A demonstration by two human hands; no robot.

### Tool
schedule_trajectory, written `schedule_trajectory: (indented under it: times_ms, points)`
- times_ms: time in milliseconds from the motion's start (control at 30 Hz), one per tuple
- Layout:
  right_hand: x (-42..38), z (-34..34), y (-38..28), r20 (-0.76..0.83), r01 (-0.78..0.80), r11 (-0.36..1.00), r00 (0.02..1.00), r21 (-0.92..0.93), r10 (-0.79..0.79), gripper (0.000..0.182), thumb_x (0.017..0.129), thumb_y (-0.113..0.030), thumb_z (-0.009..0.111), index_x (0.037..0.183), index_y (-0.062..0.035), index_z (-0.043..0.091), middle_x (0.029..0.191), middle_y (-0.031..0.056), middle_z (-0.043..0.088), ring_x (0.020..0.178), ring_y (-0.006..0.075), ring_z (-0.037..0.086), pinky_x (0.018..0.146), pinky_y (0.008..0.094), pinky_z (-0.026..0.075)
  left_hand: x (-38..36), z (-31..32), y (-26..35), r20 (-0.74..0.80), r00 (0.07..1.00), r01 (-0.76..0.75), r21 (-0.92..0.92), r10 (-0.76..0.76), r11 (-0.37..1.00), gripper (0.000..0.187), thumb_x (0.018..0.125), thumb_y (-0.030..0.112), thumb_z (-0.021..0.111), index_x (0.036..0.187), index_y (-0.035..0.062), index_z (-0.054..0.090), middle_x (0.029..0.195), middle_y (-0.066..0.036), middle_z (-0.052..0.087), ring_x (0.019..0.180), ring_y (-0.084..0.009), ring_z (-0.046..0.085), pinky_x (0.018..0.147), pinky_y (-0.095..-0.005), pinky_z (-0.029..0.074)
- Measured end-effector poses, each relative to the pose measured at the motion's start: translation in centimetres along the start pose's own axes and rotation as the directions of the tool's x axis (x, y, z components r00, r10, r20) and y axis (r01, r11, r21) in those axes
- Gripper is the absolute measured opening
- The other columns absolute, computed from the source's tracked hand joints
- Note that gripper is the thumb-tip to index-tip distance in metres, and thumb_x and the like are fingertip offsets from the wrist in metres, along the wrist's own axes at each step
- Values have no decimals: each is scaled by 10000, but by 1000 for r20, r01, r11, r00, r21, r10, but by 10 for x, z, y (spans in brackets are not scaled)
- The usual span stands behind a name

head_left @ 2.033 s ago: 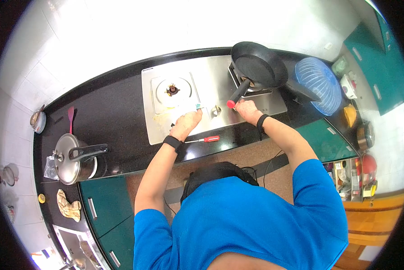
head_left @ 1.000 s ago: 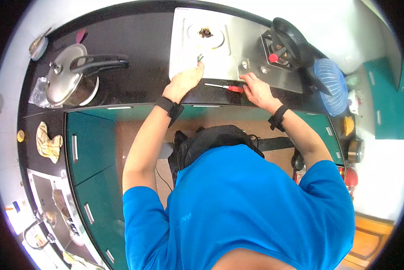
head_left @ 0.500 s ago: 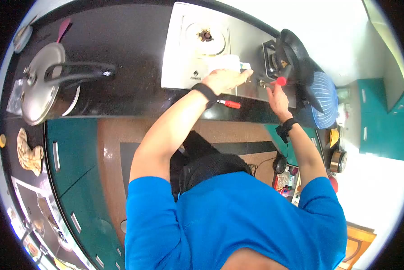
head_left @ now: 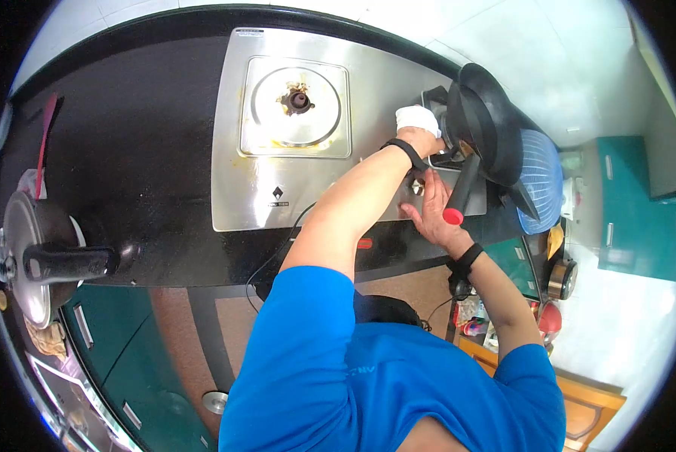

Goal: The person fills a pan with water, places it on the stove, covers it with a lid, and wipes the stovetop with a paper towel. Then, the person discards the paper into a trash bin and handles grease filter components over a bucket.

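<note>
A white cloth or paper (head_left: 417, 118) is bunched under my left hand (head_left: 422, 141), whose fingers are closed on it and partly hidden. That hand is at the right end of the steel gas hob (head_left: 379, 181), beside the right burner (head_left: 437, 98). My right hand (head_left: 431, 213) is open near the hob's front edge, fingers stretched out and thumb apart, close to a control knob (head_left: 418, 187). Just right of it is the red-tipped handle (head_left: 461, 197) of a black wok (head_left: 485, 124), which is tilted on its side. Dark residue and yellowish stains surround the left burner (head_left: 299, 103).
A pressure cooker (head_left: 33, 260) stands at the counter's left end, near a pink utensil (head_left: 46, 143). Part of a red-handled tool (head_left: 364, 243) shows at the front edge. A blue striped dome-shaped item (head_left: 540, 181) sits behind the wok. A cable (head_left: 270, 260) hangs over the edge.
My left hand has moved right with the white material, from mid-hob to the right burner. My right hand has shifted away from the wok's handle tip, and the view has turned.
</note>
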State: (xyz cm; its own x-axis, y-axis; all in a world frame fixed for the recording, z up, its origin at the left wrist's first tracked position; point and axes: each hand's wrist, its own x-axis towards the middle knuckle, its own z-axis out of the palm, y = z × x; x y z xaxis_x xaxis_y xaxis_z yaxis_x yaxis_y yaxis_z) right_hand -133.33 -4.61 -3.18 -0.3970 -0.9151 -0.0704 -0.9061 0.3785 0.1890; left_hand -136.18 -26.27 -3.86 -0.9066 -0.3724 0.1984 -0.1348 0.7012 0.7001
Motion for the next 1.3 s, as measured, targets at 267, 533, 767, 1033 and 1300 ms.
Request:
schedule_trajectory:
  times_ms: [267,533,767,1033,1300]
  points:
    - [9,-10,-1,132,-19,998,991,63,11,1159,889,-584,682,1552,141,66,1555,360,288,1501,452,257,1234,570,173,32,32,-8,106,994,-38,6,37,999,421,822,446,689,974,61,772,1007,-183,741,990,-349,704,855,-466,542]
    - [14,-17,-2,168,-36,987,986,155,10,1221,863,-571,722,1568,115,-1,1577,343,266,1518,436,240,1237,568,158,43,57,-13,41,997,-68,77,65,995,385,839,450,671,931,93,781,986,-150,749,970,-338,707,826,-480,537]
    - [12,-15,1,170,-13,990,985,139,-11,1205,878,-562,709,1567,119,-8,1584,341,252,1520,429,241,1241,551,160,47,46,-13,216,976,4,99,-25,995,413,843,453,670,997,84,773,1076,-163,738,1063,-349,679,909,-498,497]
    - [8,-6,3,103,-18,990,995,141,4,1114,892,-538,703,1551,135,109,1551,349,315,1482,449,308,1231,548,200,-4,-13,-33,209,977,-7,-179,45,984,454,842,400,640,1065,18,741,1072,-256,711,1042,-422,667,956,-470,505]
    - [-1,-21,1,114,-51,987,993,154,33,1028,924,-598,623,1513,151,239,1542,328,349,1473,425,324,1226,493,236,-127,-145,-12,257,954,191,-117,-156,975,508,967,461,483,1107,19,690,1115,-268,692,1083,-450,660,959,-478,508]
